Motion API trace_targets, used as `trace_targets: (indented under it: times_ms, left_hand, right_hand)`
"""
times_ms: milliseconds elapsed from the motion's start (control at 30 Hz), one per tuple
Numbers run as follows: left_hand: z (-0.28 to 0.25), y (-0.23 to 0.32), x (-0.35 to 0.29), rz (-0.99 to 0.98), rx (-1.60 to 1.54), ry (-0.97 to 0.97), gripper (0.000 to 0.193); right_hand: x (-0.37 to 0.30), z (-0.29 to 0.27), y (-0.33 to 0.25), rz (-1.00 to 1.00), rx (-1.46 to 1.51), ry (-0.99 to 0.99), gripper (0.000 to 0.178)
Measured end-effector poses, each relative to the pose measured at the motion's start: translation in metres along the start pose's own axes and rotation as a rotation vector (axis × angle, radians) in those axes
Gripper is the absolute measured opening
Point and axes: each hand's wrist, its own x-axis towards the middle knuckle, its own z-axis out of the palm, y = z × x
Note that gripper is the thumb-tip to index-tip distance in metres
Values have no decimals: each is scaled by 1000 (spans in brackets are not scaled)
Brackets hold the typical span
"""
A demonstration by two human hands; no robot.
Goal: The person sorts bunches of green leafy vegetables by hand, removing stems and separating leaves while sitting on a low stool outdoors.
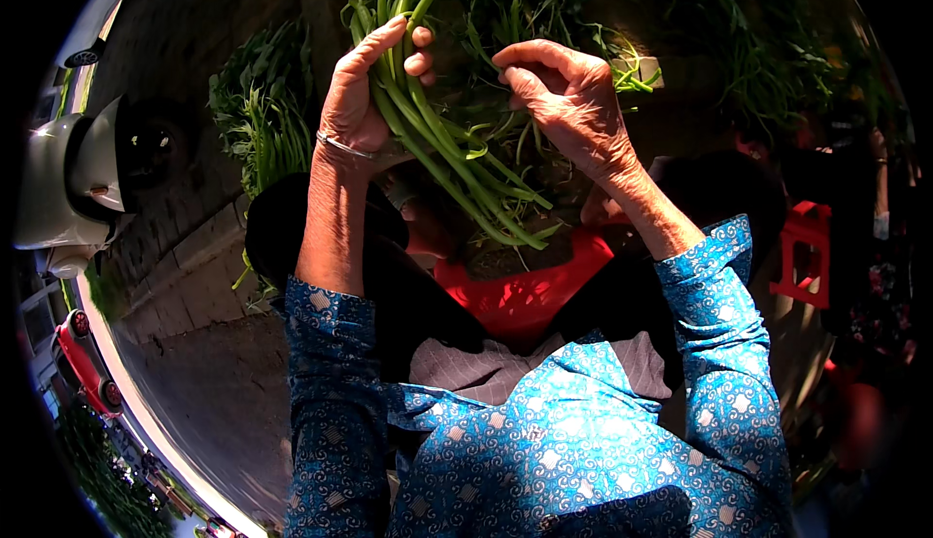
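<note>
My left hand (352, 101) is wrapped round a bunch of long green vegetable stems (442, 154), which look like water spinach. The thumb lies along the bunch, and the cut ends slant down to the right above my lap. To the right of the bunch, my right hand (575, 110) is closed in a pinch, thumb against forefinger. What it pinches, if anything, is too small to make out. Loose leafy greens (515, 18) lie on the ground beyond both hands, and short pale-green stems (637, 69) are just past my right hand.
A heap of leafy greens (262, 115) rests on the paving at left, with more greens (768, 37) at far right. Something red (525, 295) is between my knees. A red plastic stool (805, 254) and another person's arm (881, 183) are at right; vehicles (73, 188) stand at far left.
</note>
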Motion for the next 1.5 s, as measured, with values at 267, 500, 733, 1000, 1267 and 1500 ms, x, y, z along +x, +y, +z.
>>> trace_targets:
  times_ms: [267, 500, 733, 1000, 1267, 1500]
  left_hand:
    - [-16, 14, 1, 81, -6, -76, 24]
    - [-21, 11, 6, 87, 32, 13, 19]
    - [-13, 3, 6, 21, 31, 105, 21]
    - [-7, -11, 0, -87, 183, 188, 29]
    - [15, -37, -7, -110, 480, 54, 28]
    - [21, -48, -9, -185, 523, 47, 27]
  right_hand:
    - [-6, -8, -12, 269, 194, -258, 14]
    - [-15, 3, -9, 223, 100, -339, 20]
    - [-17, 13, 0, 5, -202, -329, 33]
    - [-14, 6, 4, 245, -193, -586, 22]
    - [19, -21, 31, 337, 210, 75, 32]
    - [14, -14, 34, 368, 334, 98, 29]
